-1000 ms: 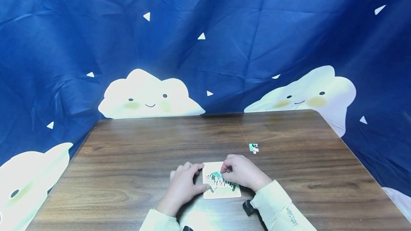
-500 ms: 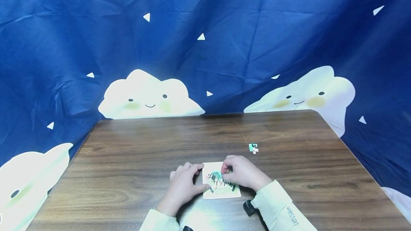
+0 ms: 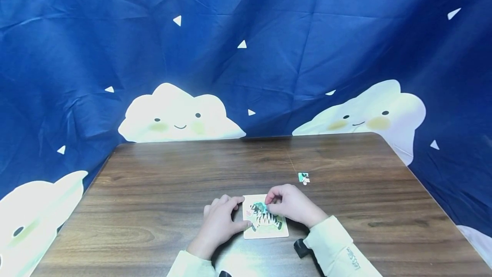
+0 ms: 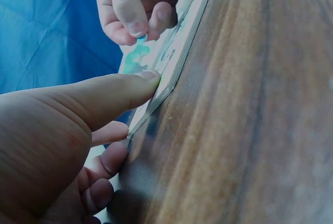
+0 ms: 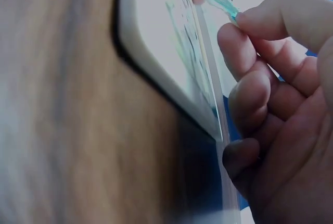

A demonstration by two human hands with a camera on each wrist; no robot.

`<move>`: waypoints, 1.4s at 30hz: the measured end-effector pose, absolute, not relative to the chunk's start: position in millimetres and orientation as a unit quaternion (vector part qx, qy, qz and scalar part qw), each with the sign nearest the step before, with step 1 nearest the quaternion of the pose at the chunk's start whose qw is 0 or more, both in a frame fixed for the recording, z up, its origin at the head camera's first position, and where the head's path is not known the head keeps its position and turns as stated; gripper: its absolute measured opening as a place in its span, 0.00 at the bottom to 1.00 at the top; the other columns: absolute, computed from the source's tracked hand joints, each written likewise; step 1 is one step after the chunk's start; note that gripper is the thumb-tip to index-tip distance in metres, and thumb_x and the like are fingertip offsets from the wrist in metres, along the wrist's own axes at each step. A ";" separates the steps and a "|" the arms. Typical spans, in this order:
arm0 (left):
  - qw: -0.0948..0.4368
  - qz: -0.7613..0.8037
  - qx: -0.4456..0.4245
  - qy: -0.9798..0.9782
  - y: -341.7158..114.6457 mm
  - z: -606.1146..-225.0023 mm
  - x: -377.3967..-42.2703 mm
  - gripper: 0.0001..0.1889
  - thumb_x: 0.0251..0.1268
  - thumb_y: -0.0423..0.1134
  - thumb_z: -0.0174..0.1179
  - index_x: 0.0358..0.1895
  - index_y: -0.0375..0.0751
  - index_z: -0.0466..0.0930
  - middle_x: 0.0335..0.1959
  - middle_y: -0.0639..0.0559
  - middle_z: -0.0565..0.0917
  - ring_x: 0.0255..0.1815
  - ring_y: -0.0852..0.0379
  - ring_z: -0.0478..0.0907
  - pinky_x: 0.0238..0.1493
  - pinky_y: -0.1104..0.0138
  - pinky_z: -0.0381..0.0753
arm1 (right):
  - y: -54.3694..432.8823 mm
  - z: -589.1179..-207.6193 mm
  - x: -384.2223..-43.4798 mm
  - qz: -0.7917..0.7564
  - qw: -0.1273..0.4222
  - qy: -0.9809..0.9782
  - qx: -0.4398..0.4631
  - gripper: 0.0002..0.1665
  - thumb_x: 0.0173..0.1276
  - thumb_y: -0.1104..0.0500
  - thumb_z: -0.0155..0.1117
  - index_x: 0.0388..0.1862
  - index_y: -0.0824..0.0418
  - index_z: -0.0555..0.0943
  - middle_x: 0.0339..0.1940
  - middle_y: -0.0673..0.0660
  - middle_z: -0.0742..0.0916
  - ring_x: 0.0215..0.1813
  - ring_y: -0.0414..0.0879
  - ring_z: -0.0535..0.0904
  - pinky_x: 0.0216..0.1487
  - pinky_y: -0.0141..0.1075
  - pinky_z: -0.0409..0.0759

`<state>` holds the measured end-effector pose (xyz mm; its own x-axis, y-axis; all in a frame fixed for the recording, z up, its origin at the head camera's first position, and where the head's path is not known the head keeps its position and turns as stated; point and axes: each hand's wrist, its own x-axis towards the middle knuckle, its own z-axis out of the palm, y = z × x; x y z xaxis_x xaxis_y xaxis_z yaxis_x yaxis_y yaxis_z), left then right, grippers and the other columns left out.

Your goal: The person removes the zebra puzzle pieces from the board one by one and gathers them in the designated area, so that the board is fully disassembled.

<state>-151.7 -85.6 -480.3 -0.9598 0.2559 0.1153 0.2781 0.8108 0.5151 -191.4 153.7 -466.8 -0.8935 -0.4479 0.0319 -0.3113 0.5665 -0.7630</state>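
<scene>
On the table lies a square, pale-rimmed puzzle board (image 3: 265,233) with a zebra picture. My right hand (image 3: 294,204) pinches a green and white puzzle piece (image 5: 221,1) by its edge, between thumb and index finger. That piece tilts close over the board's upper middle part. The left hand (image 3: 223,222) is at the board's left side, its thumb (image 4: 122,91) nearly straight and pressing on the board near the edge, the index fingertip at the far left corner. The other left fingers rest beside the board. Another puzzle piece (image 3: 304,178), green, white and black, lies farther back to the right.
The brown wooden table (image 3: 173,178) extends around the board on all sides. Behind it hangs a blue curtain (image 3: 269,63) printed with white clouds and triangles. Dark wrist-worn gear (image 3: 301,248) sits under the right sleeve (image 3: 334,243).
My right hand has moved slightly up and right, and more of the zebra's striped back shows. The pinched piece is raised at its right side. The left hand stays in place.
</scene>
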 end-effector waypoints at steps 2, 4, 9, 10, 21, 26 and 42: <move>0.020 -0.274 -0.140 -0.951 -85.4 -480.4 -151.7 0.34 0.45 0.58 0.75 0.59 0.48 0.82 0.36 0.62 0.74 0.38 0.58 0.67 0.43 0.56 0.61 | 157.6 -465.8 -192.4 -0.412 0.076 0.884 -0.210 0.05 0.57 0.63 0.67 0.30 0.52 0.85 0.26 0.42 0.83 0.30 0.38 0.77 0.35 0.32 0.75; 0.019 -0.274 -0.139 -0.951 -85.3 -480.4 -151.6 0.34 0.45 0.58 0.75 0.59 0.48 0.82 0.36 0.62 0.74 0.38 0.58 0.67 0.43 0.56 0.61 | 162.6 -464.4 -193.5 -0.409 0.069 0.887 -0.201 0.06 0.57 0.63 0.66 0.31 0.52 0.86 0.27 0.42 0.83 0.32 0.39 0.77 0.37 0.33 0.75; 0.018 -0.276 -0.140 -0.951 -85.0 -480.4 -151.3 0.34 0.46 0.57 0.75 0.59 0.48 0.82 0.37 0.62 0.75 0.38 0.57 0.67 0.44 0.55 0.61 | 177.6 -459.5 -197.9 -0.408 0.051 0.897 -0.163 0.07 0.61 0.63 0.65 0.33 0.52 0.86 0.30 0.44 0.84 0.32 0.41 0.77 0.38 0.35 0.76; 0.018 -0.276 -0.140 -0.951 -84.9 -480.4 -151.2 0.34 0.46 0.57 0.75 0.59 0.48 0.82 0.37 0.62 0.75 0.38 0.57 0.67 0.44 0.55 0.61 | 180.8 -458.5 -198.9 -0.412 0.049 0.897 -0.155 0.07 0.61 0.63 0.65 0.33 0.52 0.86 0.29 0.45 0.84 0.31 0.41 0.77 0.36 0.36 0.76; 0.014 -0.276 -0.139 -0.951 -85.4 -481.3 -151.0 0.35 0.47 0.58 0.75 0.60 0.49 0.81 0.39 0.62 0.77 0.39 0.58 0.67 0.44 0.55 0.61 | 223.2 -451.6 -206.4 -0.440 0.039 0.892 -0.093 0.03 0.66 0.61 0.68 0.37 0.55 0.87 0.30 0.51 0.84 0.24 0.48 0.77 0.25 0.38 0.77; 0.013 -0.274 -0.139 -0.952 -85.6 -481.5 -151.2 0.35 0.46 0.58 0.75 0.60 0.49 0.81 0.38 0.62 0.76 0.39 0.58 0.67 0.44 0.55 0.61 | 239.8 -450.3 -208.0 -0.435 0.028 0.897 -0.075 0.03 0.67 0.60 0.68 0.38 0.56 0.87 0.30 0.54 0.85 0.24 0.48 0.76 0.26 0.37 0.76; 0.025 -0.267 -0.142 -0.953 -85.4 -482.5 -151.5 0.34 0.46 0.58 0.75 0.59 0.49 0.82 0.38 0.62 0.77 0.39 0.58 0.68 0.43 0.56 0.61 | 292.6 -454.8 -209.5 -0.400 -0.040 0.915 -0.037 0.10 0.73 0.60 0.61 0.46 0.62 0.86 0.40 0.56 0.87 0.42 0.46 0.77 0.45 0.37 0.72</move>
<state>-151.5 -85.4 -482.5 -0.9582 0.2580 0.1236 0.2846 0.8166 0.5022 -209.5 292.6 -454.8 -0.9941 -0.0364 0.1021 -0.0997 0.6773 -0.7289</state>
